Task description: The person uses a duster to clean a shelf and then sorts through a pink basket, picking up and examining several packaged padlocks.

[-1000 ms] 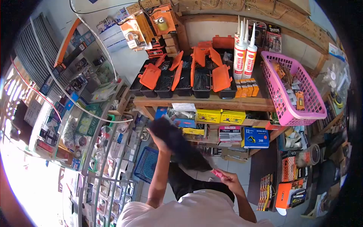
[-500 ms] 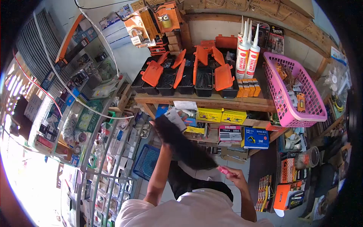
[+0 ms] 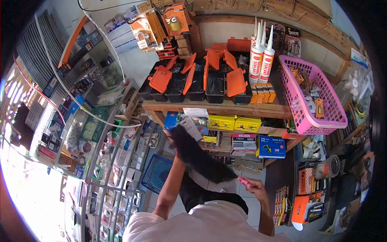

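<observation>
My right hand (image 3: 254, 188) is closed round the pink handle (image 3: 244, 182) of a black feather duster (image 3: 203, 160). The duster's dark, fluffy head slants up and left across the front of my body. Its far end lies over my left hand (image 3: 171, 141), covering most of the fingers. That hand holds a flat white-and-grey pack (image 3: 191, 128), which shows beyond the duster, just below the wooden shelf edge. Print on the pack is too small to read.
Black bins with orange lids (image 3: 217, 82), sealant tubes (image 3: 264, 64) and a pink basket (image 3: 312, 94) stand on the wooden shelf (image 3: 225, 107). Yellow boxes (image 3: 234, 123) sit below. Left are a glass display case (image 3: 100, 177) and a blue basket (image 3: 155, 173); an orange box (image 3: 308, 207) is right.
The duster has shifted slightly right and down at its handle end, along with my right hand. My left hand still holds the pack, now more covered by the duster.
</observation>
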### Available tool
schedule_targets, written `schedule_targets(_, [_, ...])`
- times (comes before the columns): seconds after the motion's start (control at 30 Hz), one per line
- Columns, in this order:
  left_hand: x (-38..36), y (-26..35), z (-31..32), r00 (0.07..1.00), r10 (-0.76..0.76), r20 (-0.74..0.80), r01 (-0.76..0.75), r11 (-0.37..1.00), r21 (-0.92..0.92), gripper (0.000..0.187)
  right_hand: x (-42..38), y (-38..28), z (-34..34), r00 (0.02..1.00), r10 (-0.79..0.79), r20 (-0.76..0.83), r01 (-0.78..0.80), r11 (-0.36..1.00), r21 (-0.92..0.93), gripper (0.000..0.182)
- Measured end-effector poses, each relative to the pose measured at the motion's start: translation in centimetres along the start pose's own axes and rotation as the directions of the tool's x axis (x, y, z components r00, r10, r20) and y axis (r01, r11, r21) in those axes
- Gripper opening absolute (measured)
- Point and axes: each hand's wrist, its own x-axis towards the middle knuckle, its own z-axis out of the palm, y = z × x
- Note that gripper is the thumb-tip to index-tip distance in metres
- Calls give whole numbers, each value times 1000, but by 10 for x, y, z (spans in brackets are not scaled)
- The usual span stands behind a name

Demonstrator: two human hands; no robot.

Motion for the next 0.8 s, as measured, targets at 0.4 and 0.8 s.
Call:
schedule_targets(0.4, [0,-11,34,865,187,-466,-121,978,168,79,-2,-8,3,997,53,56,-53,999,-15,45])
schedule_targets(0.8, [-32,-17,29,837,-21,-547,24,1000,0,53,13,-52,-33,700,-319,-639,457,888,57,51])
